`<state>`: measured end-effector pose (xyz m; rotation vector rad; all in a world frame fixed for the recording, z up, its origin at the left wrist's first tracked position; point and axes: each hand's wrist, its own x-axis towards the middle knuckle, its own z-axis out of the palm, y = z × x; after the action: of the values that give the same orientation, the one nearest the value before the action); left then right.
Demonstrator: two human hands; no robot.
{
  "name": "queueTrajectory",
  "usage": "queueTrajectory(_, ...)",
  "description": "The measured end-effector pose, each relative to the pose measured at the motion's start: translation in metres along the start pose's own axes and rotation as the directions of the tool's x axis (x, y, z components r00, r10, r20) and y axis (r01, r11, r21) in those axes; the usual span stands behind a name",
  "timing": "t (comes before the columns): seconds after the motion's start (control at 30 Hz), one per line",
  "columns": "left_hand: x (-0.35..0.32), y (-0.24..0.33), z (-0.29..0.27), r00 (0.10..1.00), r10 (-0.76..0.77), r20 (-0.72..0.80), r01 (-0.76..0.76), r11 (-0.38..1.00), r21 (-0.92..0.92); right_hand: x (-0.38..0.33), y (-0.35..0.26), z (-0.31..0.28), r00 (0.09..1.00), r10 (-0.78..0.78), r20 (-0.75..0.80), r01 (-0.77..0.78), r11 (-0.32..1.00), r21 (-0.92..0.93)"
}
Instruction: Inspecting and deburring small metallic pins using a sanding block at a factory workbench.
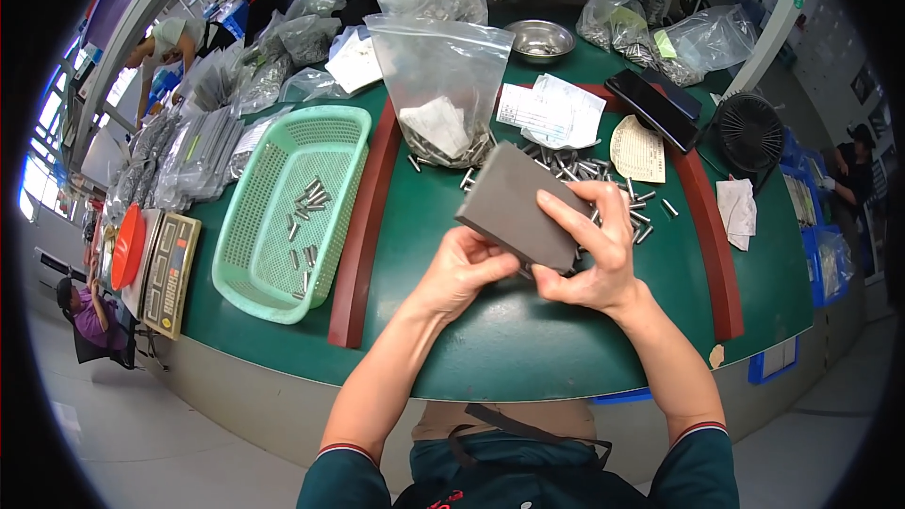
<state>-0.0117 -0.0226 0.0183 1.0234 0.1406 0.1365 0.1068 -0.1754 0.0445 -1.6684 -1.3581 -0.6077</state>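
A flat, dark grey rectangular slab (518, 203) is held tilted above the green table, between my two hands. My right hand (603, 250) grips its right side, fingers spread over the upper face and thumb at the near edge. At the near left edge, my left hand (462, 273) is closed with its thumb along the slab; its other fingers are partly hidden. Behind the slab lies a loose pile of small metal pins (644, 196), partly covered by it. A clear zip bag (438, 61) holding more pins and a white paper stands just beyond.
A green plastic basket (231, 254) with several pins sits at left. Red-brown bars (363, 245) flank the work area. Papers (551, 113), a black phone (652, 111), a small fan (749, 132) and a steel bowl (540, 40) lie farther back. Other people are in the background.
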Motion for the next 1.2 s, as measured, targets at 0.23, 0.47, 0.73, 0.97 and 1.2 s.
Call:
queueTrajectory(0.23,0.0,0.007,-0.003,0.997,0.065,0.039,-0.063,0.996,-0.055,-0.003,0.003,-0.004,1.0,0.015,-0.007,-0.016,1.0,-0.017)
queueTrajectory(0.47,-0.002,0.009,-0.009,0.994,0.1,0.032,-0.098,0.994,-0.057,-0.008,0.001,-0.004,1.0,0.022,0.014,-0.021,1.0,-0.013)
queueTrajectory(0.73,-0.003,0.005,-0.012,0.997,0.073,0.006,-0.073,0.997,0.024,-0.007,0.0,0.002,0.999,0.028,-0.03,-0.028,1.0,0.0)
queueTrajectory(0.97,0.0,0.001,-0.001,0.986,0.025,0.162,-0.057,0.979,0.195,0.002,0.017,-0.011,0.951,0.225,-0.212,-0.231,0.973,-0.005)
queueTrajectory(1.2,0.003,0.004,-0.006,0.99,0.099,0.105,-0.112,0.986,0.127,-0.005,0.021,-0.017,0.963,0.207,-0.171,-0.217,0.975,-0.045)
